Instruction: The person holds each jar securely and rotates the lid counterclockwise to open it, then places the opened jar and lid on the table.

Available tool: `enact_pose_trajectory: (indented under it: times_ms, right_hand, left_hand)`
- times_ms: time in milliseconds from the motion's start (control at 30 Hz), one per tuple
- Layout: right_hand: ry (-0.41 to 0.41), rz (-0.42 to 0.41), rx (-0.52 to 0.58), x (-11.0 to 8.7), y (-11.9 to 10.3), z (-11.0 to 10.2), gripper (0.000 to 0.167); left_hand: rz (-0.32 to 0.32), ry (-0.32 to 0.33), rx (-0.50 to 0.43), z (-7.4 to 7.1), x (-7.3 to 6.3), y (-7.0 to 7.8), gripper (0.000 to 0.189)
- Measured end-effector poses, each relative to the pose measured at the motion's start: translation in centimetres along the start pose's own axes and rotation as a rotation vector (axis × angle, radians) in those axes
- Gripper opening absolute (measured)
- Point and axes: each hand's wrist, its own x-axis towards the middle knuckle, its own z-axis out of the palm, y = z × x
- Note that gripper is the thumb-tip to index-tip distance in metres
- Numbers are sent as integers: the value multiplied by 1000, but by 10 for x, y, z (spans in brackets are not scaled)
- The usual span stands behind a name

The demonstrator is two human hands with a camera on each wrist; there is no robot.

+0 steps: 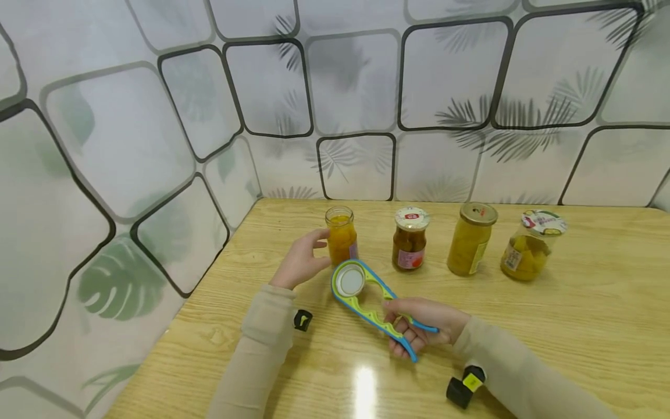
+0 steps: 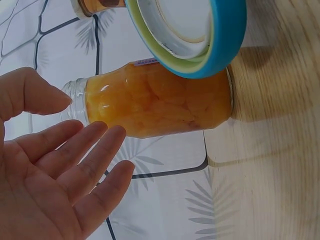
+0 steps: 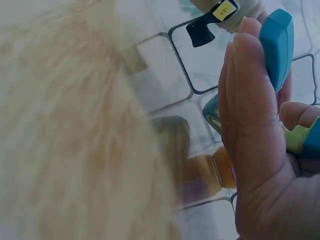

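My left hand (image 1: 303,256) is beside an uncapped glass jar (image 1: 341,238) of orange fruit pieces. In the left wrist view its fingers (image 2: 95,165) are spread and relaxed, with the fingertips right by the jar's neck and side. My right hand (image 1: 429,320) grips the handles of a blue and green jar opener (image 1: 378,321). A round metal lid (image 1: 350,281), pale underside up, sits in the opener's ring, in front of the jar. Seen from the right wrist, the fingers (image 3: 250,95) wrap one blue handle and the thumb lies by the other.
To the right stand three capped jars: a dark one with a white lid (image 1: 410,244), a tall yellow one with a gold lid (image 1: 471,244), and one of yellow chunks (image 1: 526,256). A patterned wall (image 1: 356,169) borders the wooden table (image 1: 591,326) at the back and left.
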Motion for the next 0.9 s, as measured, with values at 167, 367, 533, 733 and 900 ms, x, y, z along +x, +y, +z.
enact_pose_trajectory:
  times_ms: [167, 367, 533, 733, 900]
  right_hand:
    - [-10, 6, -2, 1, 1, -1, 33]
    - [-8, 9, -12, 1, 3, -1, 33]
    - [-7, 10, -22, 1, 3, -1, 36]
    - [-33, 17, -21, 1, 3, 0, 34]
    - [-35, 10, -20, 0, 2, 1, 34]
  left_hand:
    - [1, 0, -8, 0, 0, 0, 56]
    - [-14, -7, -8, 0, 0, 0, 55]
    - [-18, -14, -6, 0, 1, -1, 54]
    - [-19, -15, 4, 0, 0, 0, 54]
    - [-15, -9, 6, 0, -1, 1, 54]
